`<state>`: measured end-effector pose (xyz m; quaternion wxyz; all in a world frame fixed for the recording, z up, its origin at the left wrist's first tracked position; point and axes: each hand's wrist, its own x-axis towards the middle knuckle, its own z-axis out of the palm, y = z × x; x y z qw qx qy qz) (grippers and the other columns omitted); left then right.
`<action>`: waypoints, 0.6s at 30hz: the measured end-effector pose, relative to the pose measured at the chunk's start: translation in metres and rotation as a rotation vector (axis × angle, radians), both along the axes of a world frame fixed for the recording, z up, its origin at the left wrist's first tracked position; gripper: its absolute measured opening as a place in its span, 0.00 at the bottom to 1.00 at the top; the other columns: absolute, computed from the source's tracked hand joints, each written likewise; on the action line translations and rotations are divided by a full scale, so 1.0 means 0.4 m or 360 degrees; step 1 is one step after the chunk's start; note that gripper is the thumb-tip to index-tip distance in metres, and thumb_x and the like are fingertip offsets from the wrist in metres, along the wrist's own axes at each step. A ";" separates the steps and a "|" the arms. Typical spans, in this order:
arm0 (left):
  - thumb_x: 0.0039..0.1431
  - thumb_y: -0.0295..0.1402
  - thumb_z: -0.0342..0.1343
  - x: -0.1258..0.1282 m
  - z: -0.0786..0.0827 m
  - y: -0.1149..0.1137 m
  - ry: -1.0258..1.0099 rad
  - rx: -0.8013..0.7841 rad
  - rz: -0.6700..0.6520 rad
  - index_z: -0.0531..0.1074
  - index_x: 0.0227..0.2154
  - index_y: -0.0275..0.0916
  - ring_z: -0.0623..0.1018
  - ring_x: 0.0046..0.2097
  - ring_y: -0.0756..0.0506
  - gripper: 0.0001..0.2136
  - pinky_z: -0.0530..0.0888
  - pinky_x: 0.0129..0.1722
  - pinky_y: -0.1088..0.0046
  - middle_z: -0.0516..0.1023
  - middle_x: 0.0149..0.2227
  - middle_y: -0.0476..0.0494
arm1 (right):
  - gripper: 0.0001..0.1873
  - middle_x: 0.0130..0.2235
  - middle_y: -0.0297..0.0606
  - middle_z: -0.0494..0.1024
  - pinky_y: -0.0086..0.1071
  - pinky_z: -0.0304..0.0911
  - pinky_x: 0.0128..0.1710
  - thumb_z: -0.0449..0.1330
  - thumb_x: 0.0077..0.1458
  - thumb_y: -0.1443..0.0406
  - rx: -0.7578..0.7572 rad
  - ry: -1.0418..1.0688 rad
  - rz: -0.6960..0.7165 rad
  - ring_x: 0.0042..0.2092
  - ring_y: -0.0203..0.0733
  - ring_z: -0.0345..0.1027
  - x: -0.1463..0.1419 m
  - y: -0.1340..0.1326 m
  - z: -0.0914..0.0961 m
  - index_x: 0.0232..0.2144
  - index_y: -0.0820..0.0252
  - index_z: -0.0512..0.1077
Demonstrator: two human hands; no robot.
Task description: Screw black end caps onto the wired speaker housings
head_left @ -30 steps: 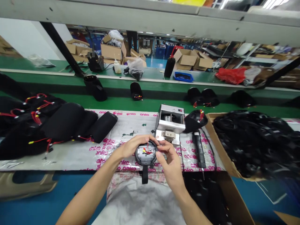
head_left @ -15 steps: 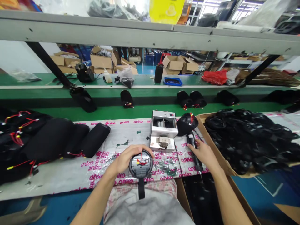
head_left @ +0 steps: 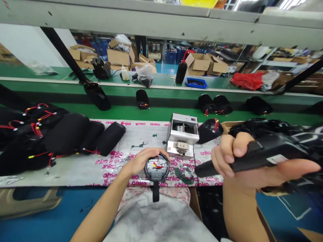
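A: Head cam, only view. L hand (head_left: 141,163)?
B: Fingers clamped on far rim of a round black housing (head_left: 156,170), by the bench (head_left: 136,131) front edge, just this side of the silver benchtop machine (head_left: 183,136). Prob. rim grip so palm doesn't block the red/yellow wires (head_left: 158,164) inside. Resting or lifted? Can't tell.
A: Strap (head_left: 156,192)?
B: Hangs lap-side; prob. left loose, out of the way.
A: R hand (head_left: 243,178)?
B: Fingers wrapped round a black handheld power tool (head_left: 264,151), thumb along it, prob. for control. Blurry, tip type n/a. Tool's well apart from housing.
A: Machine's spot?
B: Mid-bench, prob. for reach w/ either hand.
A: Counts?
B: 1 housing, 1 strap, 1 tool, 1 machine. Black cylinders (head_left: 142,99) on green strip (head_left: 126,112): 5 clear, + 1 cut off at R edge. 1 red-wired black body (head_left: 210,130) right beside machine. L pile (head_left: 72,134) overlaps, no exact ct. 1 carton (head_left: 227,124) of black parts on R, contents uncountable.
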<state>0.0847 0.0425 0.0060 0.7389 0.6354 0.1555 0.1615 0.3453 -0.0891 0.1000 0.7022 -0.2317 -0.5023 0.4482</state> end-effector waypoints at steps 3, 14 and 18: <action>0.76 0.43 0.49 0.003 0.003 -0.001 -0.0042 0.0001 -0.0022 0.85 0.46 0.32 0.84 0.48 0.38 0.22 0.76 0.51 0.68 0.87 0.48 0.35 | 0.40 0.28 0.35 0.74 0.29 0.57 0.11 0.61 0.59 0.29 0.0234 -0.0132 -0.0433 0.16 0.35 0.64 -0.047 0.066 -0.006 0.36 0.59 0.83; 0.77 0.42 0.47 0.008 0.008 0.003 -0.0087 0.0074 -0.0059 0.85 0.46 0.33 0.84 0.48 0.39 0.23 0.75 0.53 0.68 0.88 0.47 0.36 | 0.46 0.27 0.38 0.78 0.30 0.57 0.09 0.57 0.56 0.24 -0.0082 -0.0147 -0.0411 0.14 0.39 0.66 -0.096 0.140 -0.109 0.38 0.58 0.87; 0.77 0.41 0.47 0.010 0.011 0.005 -0.0095 0.0065 -0.0049 0.85 0.45 0.32 0.84 0.48 0.39 0.23 0.76 0.52 0.68 0.87 0.48 0.35 | 0.43 0.26 0.37 0.77 0.29 0.54 0.07 0.58 0.61 0.28 -0.0118 -0.0063 -0.0152 0.13 0.36 0.63 -0.051 0.115 -0.041 0.38 0.60 0.87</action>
